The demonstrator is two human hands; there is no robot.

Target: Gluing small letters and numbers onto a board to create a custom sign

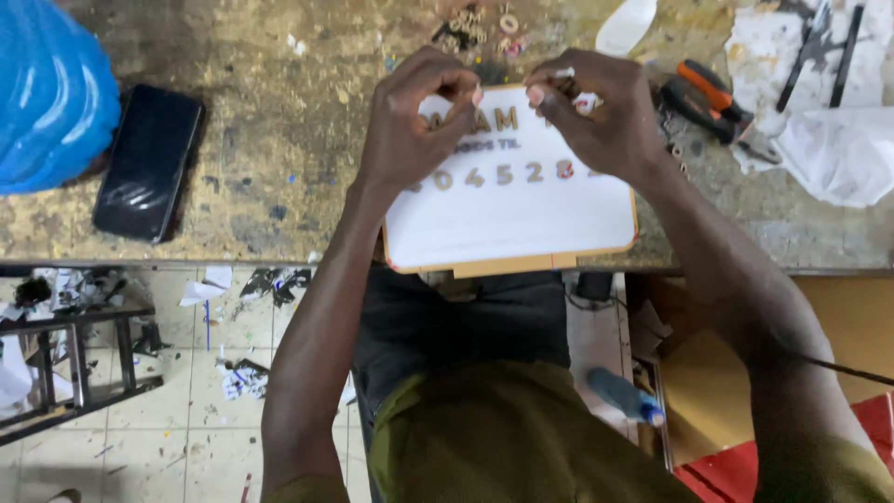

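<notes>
A white board with a wooden rim (521,228) lies at the near edge of a worn workbench (279,140), with small wooden letters and numerals stuck on it in rows. My left hand (410,121) rests on the board's upper left, fingertips pinched over one of the top-row letters. My right hand (605,116) is at the upper right, fingertips pinched on a small piece I cannot make out. The two hands nearly meet above the top row.
A black phone (147,163) lies left of the board, next to a blue plastic bag (47,93). Orange-handled pliers (717,102) and crumpled white paper (829,140) sit at right. Loose small wooden pieces (475,28) lie beyond the board. Scraps litter the tiled floor below.
</notes>
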